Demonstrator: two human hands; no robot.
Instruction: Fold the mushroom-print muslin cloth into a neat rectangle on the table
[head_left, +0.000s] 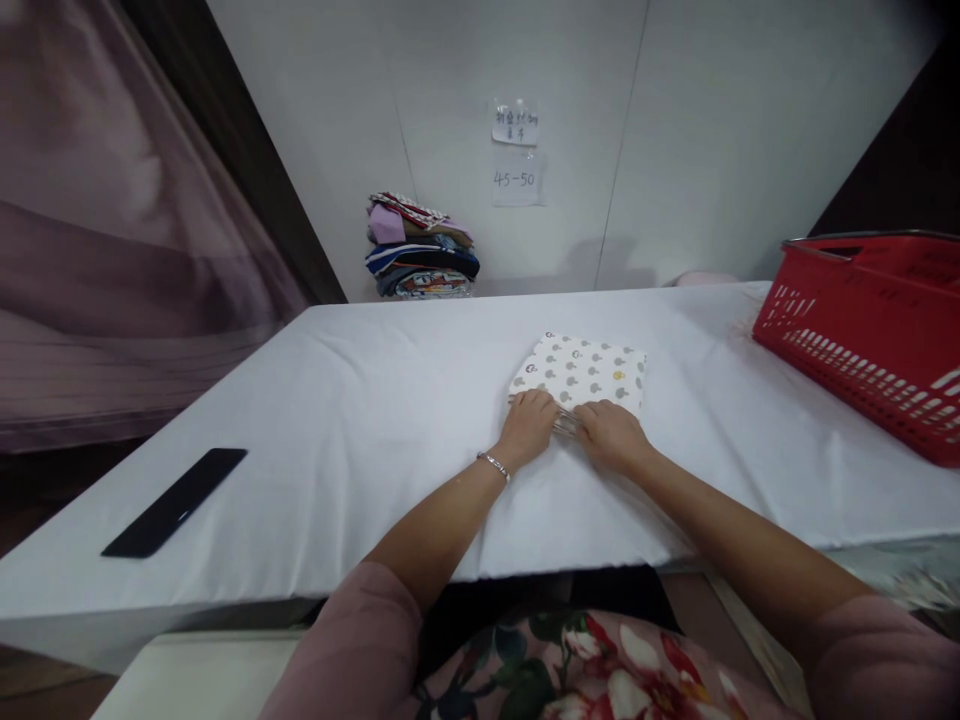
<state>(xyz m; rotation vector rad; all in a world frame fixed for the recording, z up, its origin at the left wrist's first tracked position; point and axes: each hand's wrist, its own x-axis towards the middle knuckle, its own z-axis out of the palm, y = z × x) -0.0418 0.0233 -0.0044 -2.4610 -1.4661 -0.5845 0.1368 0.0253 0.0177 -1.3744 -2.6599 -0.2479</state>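
Observation:
A folded white cloth (581,368) with a grey mushroom-like print and a few yellow and dark marks lies right of the middle of the table. Both hands are at its near edge, where several folded layers show between them. My left hand (531,428) is closed over the left part of that edge, a silver bracelet on its wrist. Fingers curled, my right hand (609,432) grips the same edge a little to the right. The thumbs and undersides of both hands are mostly hidden.
A white cloth covers the table (360,400). On the right stands a red plastic basket (870,330); at the left lies a flat black object (176,503). Beyond the far edge is a stack of folded fabrics (422,250). Paper notes (517,180) hang on the wall.

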